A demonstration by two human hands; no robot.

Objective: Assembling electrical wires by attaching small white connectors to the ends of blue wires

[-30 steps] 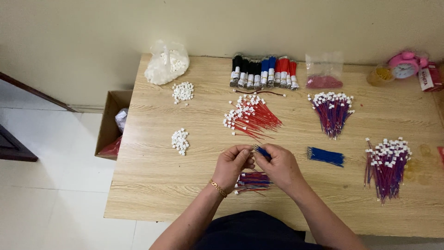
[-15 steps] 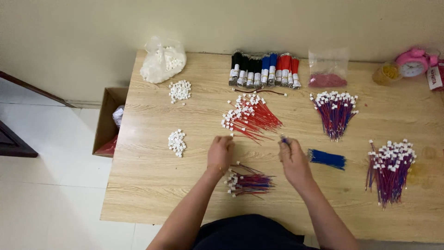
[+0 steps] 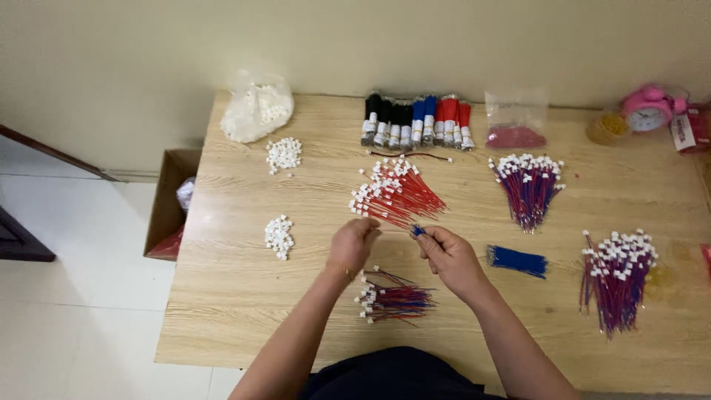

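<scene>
My right hand (image 3: pixel 449 258) pinches a short blue wire (image 3: pixel 417 230) between thumb and fingers. My left hand (image 3: pixel 352 243) hovers with curled fingers at the near edge of a fan of red wires with white connectors (image 3: pixel 395 194); I cannot tell whether it holds one. Below and between both hands lies a small bundle of red and blue wires with white plugs (image 3: pixel 392 300). A loose bunch of blue wires (image 3: pixel 517 260) rests just right of my right hand.
The wooden table (image 3: pixel 237 296) carries two heaps of white connectors (image 3: pixel 279 235) (image 3: pixel 284 153), a white bag (image 3: pixel 255 111), wire spools (image 3: pixel 416 122), two red-blue wire bundles (image 3: pixel 527 185) (image 3: pixel 615 275), a pink-filled bag (image 3: pixel 515 126) and a pink clock (image 3: pixel 648 109). A cardboard box (image 3: pixel 169 200) stands on the floor at left.
My hands parted from working together over the near bundle, moved up toward the red wires, and are now drawing closer again. The right hand still holds the blue wire.
</scene>
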